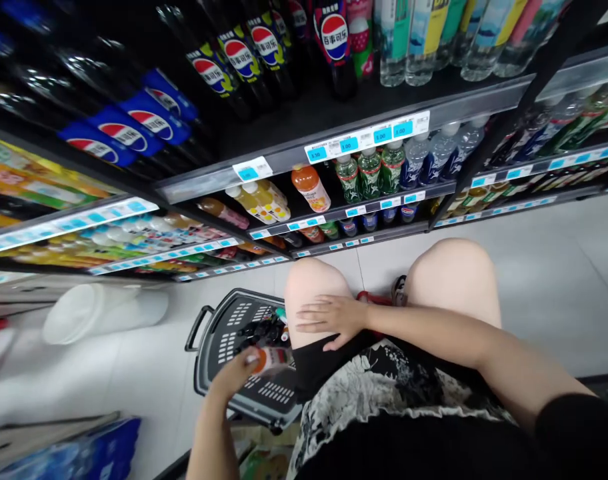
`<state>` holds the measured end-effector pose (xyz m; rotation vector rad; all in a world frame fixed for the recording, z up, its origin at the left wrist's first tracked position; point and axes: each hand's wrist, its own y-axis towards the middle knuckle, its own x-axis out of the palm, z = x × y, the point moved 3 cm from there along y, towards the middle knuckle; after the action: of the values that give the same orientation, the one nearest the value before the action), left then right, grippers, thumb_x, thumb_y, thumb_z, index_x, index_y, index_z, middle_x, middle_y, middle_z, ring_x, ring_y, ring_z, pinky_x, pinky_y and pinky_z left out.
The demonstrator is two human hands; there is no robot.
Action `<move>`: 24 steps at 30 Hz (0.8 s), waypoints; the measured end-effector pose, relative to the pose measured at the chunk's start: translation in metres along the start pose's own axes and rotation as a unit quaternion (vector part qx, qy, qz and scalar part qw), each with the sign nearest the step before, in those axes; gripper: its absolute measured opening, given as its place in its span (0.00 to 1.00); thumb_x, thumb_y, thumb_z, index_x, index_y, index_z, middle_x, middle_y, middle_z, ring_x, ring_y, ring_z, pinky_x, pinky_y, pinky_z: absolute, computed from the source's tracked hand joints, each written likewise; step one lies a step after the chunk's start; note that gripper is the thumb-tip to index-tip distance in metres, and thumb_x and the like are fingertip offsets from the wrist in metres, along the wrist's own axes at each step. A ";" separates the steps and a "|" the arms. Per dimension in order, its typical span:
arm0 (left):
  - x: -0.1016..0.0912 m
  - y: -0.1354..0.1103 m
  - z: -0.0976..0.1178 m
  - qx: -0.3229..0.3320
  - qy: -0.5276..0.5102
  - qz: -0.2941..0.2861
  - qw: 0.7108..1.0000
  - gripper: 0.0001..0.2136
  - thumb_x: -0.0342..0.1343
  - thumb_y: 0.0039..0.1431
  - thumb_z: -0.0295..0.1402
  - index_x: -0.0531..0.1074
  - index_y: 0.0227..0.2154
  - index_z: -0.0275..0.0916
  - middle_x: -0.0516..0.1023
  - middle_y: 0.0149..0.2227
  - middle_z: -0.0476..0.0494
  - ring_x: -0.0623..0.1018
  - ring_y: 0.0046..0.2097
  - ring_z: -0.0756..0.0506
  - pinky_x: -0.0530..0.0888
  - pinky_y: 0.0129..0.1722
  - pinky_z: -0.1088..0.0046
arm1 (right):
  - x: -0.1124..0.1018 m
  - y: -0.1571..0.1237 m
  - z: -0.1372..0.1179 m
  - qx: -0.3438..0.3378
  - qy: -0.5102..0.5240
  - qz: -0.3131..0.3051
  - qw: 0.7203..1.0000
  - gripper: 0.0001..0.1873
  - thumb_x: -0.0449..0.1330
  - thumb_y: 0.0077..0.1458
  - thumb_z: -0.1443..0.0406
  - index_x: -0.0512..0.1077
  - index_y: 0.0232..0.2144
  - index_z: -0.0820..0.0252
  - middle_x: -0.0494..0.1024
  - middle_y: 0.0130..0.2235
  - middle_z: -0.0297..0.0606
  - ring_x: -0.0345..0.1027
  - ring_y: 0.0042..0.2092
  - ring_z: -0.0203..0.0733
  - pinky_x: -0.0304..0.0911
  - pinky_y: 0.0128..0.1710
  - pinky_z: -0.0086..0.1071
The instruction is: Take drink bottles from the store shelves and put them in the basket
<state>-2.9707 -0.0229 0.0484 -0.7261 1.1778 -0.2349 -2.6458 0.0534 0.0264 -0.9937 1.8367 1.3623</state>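
My left hand (241,370) is wrapped round one end of a small drink bottle (274,360) with an orange and white label. It holds the bottle tilted on its side over a dark grey shopping basket (211,373) with slotted walls, which stands on the floor. Several dark bottles (264,330) and a few small coloured items lie inside the basket, partly hidden by the held bottle. My right hand (331,320) lies flat on my left knee, fingers stretched out, with nothing in it.
Shelves of drinks rise in front: cola bottles (237,57) above, green-labelled bottles (369,175) and an orange juice bottle (311,189) lower down. A white bucket (104,313) lies at the left on the tiled floor (549,267). Blue-wrapped packs (99,453) stand behind at lower left.
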 end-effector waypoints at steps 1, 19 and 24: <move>-0.021 -0.007 0.012 -0.009 0.024 0.025 0.999 0.11 0.55 0.52 0.42 0.74 0.34 0.42 0.76 0.27 0.45 0.77 0.31 0.40 0.70 0.35 0.68 | -0.005 0.000 0.002 0.012 0.000 0.000 1.000 0.36 0.51 0.65 0.48 0.57 0.68 0.59 0.59 0.68 0.46 0.46 0.70 0.49 0.40 0.68 0.46; -0.013 0.072 0.299 0.336 -0.495 0.088 0.796 0.17 0.67 0.51 0.44 0.66 0.31 0.40 0.61 0.24 0.54 0.58 0.21 0.54 0.57 0.19 0.79 | -0.130 -0.063 0.122 0.416 -0.130 0.074 0.897 0.34 0.62 0.52 0.71 0.62 0.61 0.61 0.67 0.61 0.53 0.55 0.62 0.57 0.47 0.61 0.51; 0.013 0.100 0.304 0.291 -0.575 0.046 0.763 0.24 0.68 0.49 0.47 0.64 0.43 0.44 0.67 0.27 0.55 0.66 0.22 0.53 0.65 0.20 0.78 | -0.120 -0.073 0.129 0.488 -0.123 0.021 0.864 0.25 0.64 0.47 0.69 0.67 0.49 0.62 0.75 0.49 0.48 0.62 0.51 0.54 0.55 0.49 0.44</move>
<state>-2.7119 0.1646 0.0338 -0.1390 -0.0842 -0.0263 -2.5151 0.1887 0.0579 -0.2197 1.9652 0.3803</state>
